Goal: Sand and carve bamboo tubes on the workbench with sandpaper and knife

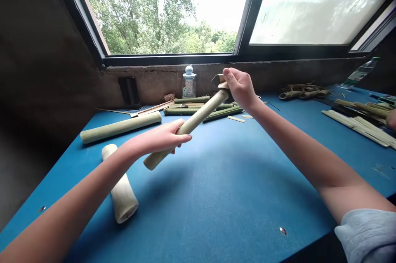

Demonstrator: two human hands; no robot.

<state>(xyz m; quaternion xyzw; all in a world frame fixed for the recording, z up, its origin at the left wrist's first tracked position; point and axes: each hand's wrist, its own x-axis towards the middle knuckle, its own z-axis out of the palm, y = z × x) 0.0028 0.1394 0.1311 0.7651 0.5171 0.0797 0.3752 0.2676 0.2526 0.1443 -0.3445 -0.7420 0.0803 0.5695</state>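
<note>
My left hand (161,137) is shut around a pale green bamboo tube (192,123), which slants up and away across the blue table (198,213). My right hand (241,88) pinches a small brown angular piece (220,81) against the tube's far end; its material is hard to tell. The tube's far end is partly hidden by that hand. Below my left forearm, a peeled cream bamboo tube (122,184) lies on the table. A thicker green bamboo tube (120,127) lies beyond my left hand.
Green bamboo strips (201,108), a glass jar with a blue lid (189,83) and a small twine roll (168,97) stand along the far wall. Split bamboo pieces (361,129) lie at right, beside what looks like another person's hand (391,119). A window (167,11) runs above the table.
</note>
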